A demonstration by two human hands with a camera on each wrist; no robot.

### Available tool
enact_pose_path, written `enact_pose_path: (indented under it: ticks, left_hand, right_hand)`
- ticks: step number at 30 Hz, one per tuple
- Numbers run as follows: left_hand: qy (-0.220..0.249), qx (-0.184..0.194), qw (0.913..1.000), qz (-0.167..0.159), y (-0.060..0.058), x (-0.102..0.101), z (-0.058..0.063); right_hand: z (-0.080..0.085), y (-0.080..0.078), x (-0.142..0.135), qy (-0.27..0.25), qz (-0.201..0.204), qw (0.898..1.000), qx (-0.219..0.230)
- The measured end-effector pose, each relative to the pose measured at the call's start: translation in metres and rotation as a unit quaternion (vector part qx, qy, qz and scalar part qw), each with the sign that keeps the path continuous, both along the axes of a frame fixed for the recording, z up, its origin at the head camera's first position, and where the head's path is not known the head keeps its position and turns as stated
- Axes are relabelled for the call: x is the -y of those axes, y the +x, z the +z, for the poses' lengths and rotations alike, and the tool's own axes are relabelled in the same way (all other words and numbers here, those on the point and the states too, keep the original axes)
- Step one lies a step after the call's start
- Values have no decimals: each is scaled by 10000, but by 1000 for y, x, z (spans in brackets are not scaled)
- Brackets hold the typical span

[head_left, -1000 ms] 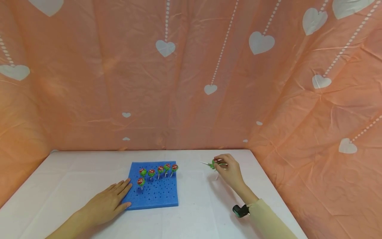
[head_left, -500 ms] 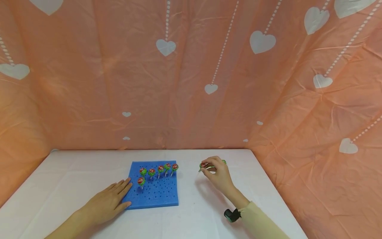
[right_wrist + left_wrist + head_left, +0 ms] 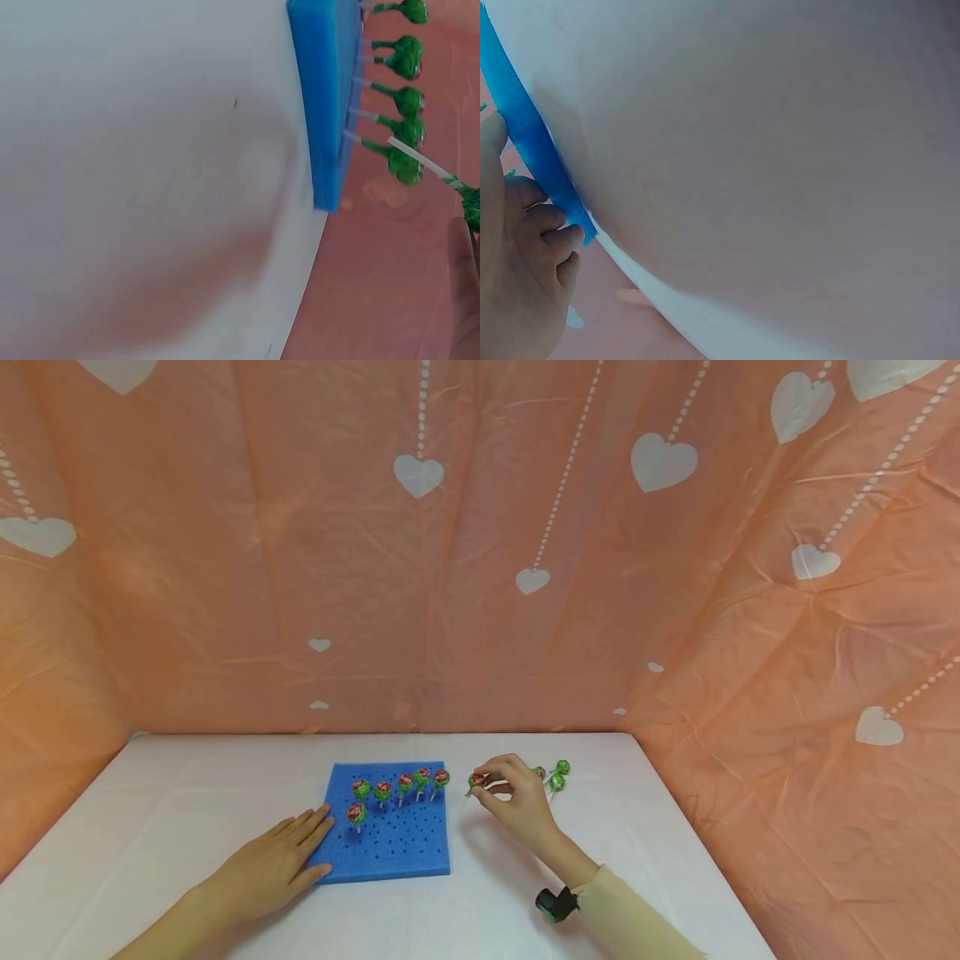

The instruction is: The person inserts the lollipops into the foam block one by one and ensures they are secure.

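Note:
A blue foam board (image 3: 405, 852) dotted with small holes lies on the white table. Several lollipops in red and green wrappers (image 3: 356, 813) stand upright in it, a row along the back and one in front at the left. My left hand (image 3: 270, 868) rests flat with its fingers on the board's left edge; the left wrist view shows the fingers (image 3: 544, 217) against that edge. Just right of the board, my right hand (image 3: 521, 797) pinches a lollipop (image 3: 476, 780) by its head. In the right wrist view that lollipop's white stick (image 3: 420, 159) points toward the board.
Beyond my right hand, several loose lollipops (image 3: 557, 782) lie on the table (image 3: 495, 910). An orange curtain with white hearts (image 3: 480, 652) hangs behind and along both sides. A small black camera (image 3: 557, 905) is strapped to my right wrist.
My right hand has moved left with the pinched lollipop, toward the board, and the stick has swung from pointing left to pointing down. Loose lollipops behind it have come into view. My left hand stays put.

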State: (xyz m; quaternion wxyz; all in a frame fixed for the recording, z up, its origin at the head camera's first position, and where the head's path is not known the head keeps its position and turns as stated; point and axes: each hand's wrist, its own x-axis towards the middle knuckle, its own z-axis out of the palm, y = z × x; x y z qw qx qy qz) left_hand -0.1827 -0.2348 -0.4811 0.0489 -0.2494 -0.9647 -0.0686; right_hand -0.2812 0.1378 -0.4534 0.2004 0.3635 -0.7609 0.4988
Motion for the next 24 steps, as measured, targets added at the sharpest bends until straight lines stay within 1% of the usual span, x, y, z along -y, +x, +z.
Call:
enact_pose_path:
  ticks: [5,14,17,24]
  left_hand:
    - [60,-36,10000,-14,0,1,-1]
    - [99,157,9998,-2,-2,1,-1]
    - [96,218,9997,49,-2,1,-1]
    - [51,114,9999,29,-2,1,-1]
  right_hand:
    - [-3,1,15,42,181,9998,-40]
    - [-3,5,44,90,497,9987,-1]
    - [-2,7,53,112,533,9985,90]
    - [-2,10,71,102,614,9977,287]
